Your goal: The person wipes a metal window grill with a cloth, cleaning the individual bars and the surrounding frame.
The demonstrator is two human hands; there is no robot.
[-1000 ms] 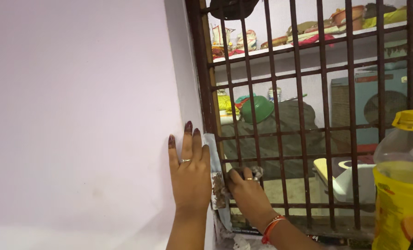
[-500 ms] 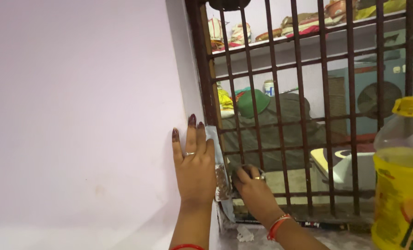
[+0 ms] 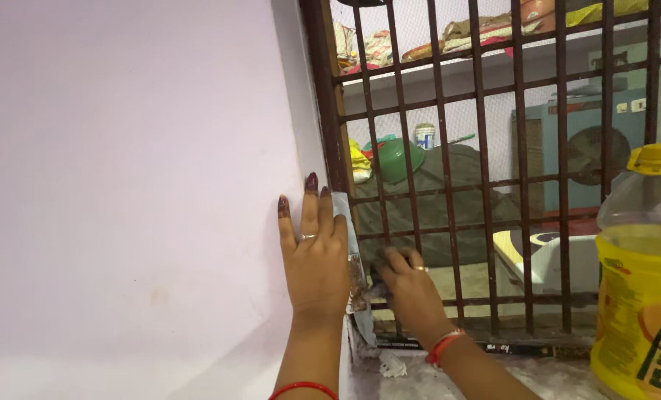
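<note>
My left hand (image 3: pixel 314 255) lies flat against the pale pink wall (image 3: pixel 123 185), fingers up, its edge pressing a long stained plastic packet (image 3: pixel 351 259) against the corner beside the window frame. My right hand (image 3: pixel 408 285) is at the bottom left of the brown iron window grille (image 3: pixel 478 185), fingers curled on the lower part of the packet and a small scrap of material next to the bars. What exactly the fingers pinch is partly hidden.
A large yellow plastic oil bottle (image 3: pixel 641 274) with a yellow cap stands on the sill at the right. A crumpled white scrap (image 3: pixel 391 363) lies on the sill. Behind the bars are a shelf, a green bowl (image 3: pixel 398 157) and a grey heap.
The view has shifted slightly upward and left. My right hand has moved a little lower and left toward the packet. The left hand stays flat on the wall.
</note>
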